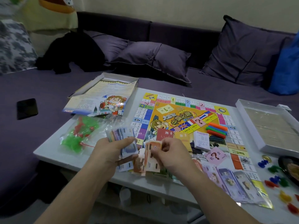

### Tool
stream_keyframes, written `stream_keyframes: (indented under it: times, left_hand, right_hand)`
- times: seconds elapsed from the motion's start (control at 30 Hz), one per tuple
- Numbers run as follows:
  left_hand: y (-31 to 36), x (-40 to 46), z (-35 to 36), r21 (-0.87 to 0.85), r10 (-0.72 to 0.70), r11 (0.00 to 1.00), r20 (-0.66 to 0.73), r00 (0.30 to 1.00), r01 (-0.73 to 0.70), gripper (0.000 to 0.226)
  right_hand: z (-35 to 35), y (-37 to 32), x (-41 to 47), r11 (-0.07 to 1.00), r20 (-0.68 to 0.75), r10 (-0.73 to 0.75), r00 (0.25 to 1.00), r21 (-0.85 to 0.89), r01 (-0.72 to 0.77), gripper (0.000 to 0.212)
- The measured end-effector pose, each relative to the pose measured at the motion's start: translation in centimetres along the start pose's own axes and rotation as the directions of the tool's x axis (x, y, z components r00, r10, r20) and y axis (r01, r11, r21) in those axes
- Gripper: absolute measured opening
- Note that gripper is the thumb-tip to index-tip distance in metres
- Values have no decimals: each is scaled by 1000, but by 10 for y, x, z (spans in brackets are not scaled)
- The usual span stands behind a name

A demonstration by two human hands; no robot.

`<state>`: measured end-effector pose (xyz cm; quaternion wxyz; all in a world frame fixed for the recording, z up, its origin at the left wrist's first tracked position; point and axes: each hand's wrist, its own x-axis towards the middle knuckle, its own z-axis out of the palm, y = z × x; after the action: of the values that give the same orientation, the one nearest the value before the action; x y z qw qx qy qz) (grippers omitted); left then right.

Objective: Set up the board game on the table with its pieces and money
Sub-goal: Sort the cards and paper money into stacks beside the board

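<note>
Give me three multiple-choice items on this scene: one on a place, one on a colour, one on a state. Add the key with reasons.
1. Where does the bag of plastic pieces lie?
A. left of the game board
B. on the sofa
C. in the box tray

2. What colour are the banknotes spread at the board's near right corner?
A. green
B. purple
C. red

3. What is the left hand doing?
A. resting flat
B. pointing
C. gripping a money stack

Key: A, it sits on the table beside the board; B, they show lilac print; C, fingers curl round notes.

A flat black phone (27,108) and crumpled black garment (71,52) lie on the purple sofa (32,88) beside purple cushions (153,55).
</note>
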<state>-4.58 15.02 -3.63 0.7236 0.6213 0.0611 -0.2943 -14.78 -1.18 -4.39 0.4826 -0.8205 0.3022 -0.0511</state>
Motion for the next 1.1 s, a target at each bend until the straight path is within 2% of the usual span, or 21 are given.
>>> stream_keyframes:
  times: [0.2, 0.27, 0.37, 0.4, 0.43, 0.47, 0.53, 0.57, 0.63, 0.7, 0.83, 0.93, 1.1]
  left_hand:
    - [3, 1, 0, -48, -38, 998, 13, 999, 39, 18]
    - [4, -1, 1, -53, -41, 998, 41, 998, 43, 18]
    - [4, -3, 3, -46, -41, 998, 109, 993, 47, 24]
    - [3, -4, 4, -40, -40, 998, 130, 991, 46, 26]
    - [2, -5, 5, -31, -39, 999, 151, 988, 44, 27]
    - [2, -5, 6, -21, -34, 999, 170, 985, 38, 27]
    - [0, -7, 9, 7, -20, 1000, 202, 979, 19, 30]
    - [-2, -8, 10, 26, -7, 1000, 217, 976, 2, 32]
    - [-5, -11, 14, 63, 18, 997, 248, 969, -35, 38]
    - [-6, -12, 17, 69, 30, 996, 268, 963, -50, 39]
    - [-4, -13, 19, -25, -4, 1000, 288, 958, 12, 23]
    - [-7, -13, 21, 16, 23, 999, 293, 956, -29, 25]
    - [-15, -9, 23, 52, 51, 997, 220, 974, -64, 31]
  right_hand:
    - [23, -8, -1, 994, -20, -53, 998, -96, 50, 14]
    - [28, -8, -1, 980, -19, -75, 997, -185, 70, 11]
    - [26, -6, 1, 930, -103, -188, 977, -340, 143, 11]
    - [23, -6, 1, 937, -129, -204, 970, -311, 156, 15]
    - [19, -6, 2, 968, -149, -179, 972, -203, 148, 20]
    - [15, -7, 2, 993, -156, -119, 980, -18, 118, 25]
    - [6, -11, 1, 945, -61, -3, 998, 327, 22, 28]
    - [4, -12, 0, 917, -2, 7, 1000, 399, -6, 27]
    - [2, -11, -2, 926, 36, -64, 997, 375, 46, 20]
    - [0, -9, -2, 933, -8, -132, 991, 338, 127, 12]
    - [-7, -2, 2, 918, -79, -96, 992, 378, 119, 7]
    - [-11, 4, 3, 929, -78, -75, 994, 357, 98, 10]
    - [-12, 5, 2, 944, -76, -93, 993, 311, 112, 9]
